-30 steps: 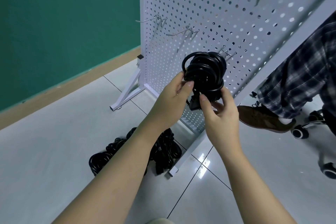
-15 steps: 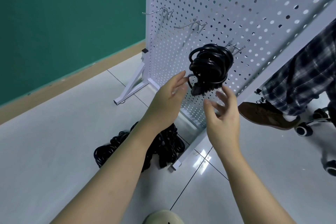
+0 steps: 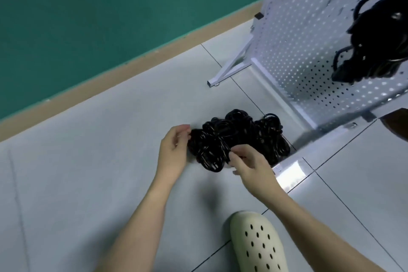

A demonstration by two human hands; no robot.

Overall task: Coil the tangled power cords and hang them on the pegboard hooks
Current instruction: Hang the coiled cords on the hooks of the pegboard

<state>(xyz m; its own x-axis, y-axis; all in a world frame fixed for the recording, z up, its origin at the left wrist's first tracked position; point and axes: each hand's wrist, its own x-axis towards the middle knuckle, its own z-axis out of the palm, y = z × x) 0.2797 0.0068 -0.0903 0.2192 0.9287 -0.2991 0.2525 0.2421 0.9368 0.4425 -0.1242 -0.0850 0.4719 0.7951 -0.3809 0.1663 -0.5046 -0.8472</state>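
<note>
A heap of black cords (image 3: 240, 139) lies on the tiled floor (image 3: 88, 172) just beside the foot of a white pegboard (image 3: 298, 35), whose slanted brace (image 3: 229, 66) closes off the far side. Open floor stretches to the left towards the green wall (image 3: 99, 6). A cream clog (image 3: 258, 243) stands near, below the heap; a coiled cord (image 3: 379, 35) hangs across the board's face.

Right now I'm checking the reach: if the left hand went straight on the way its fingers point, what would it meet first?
Probably the tangled pile of black cords; the left hand has its fingertips at the pile's edge, though depth is unclear.
</note>
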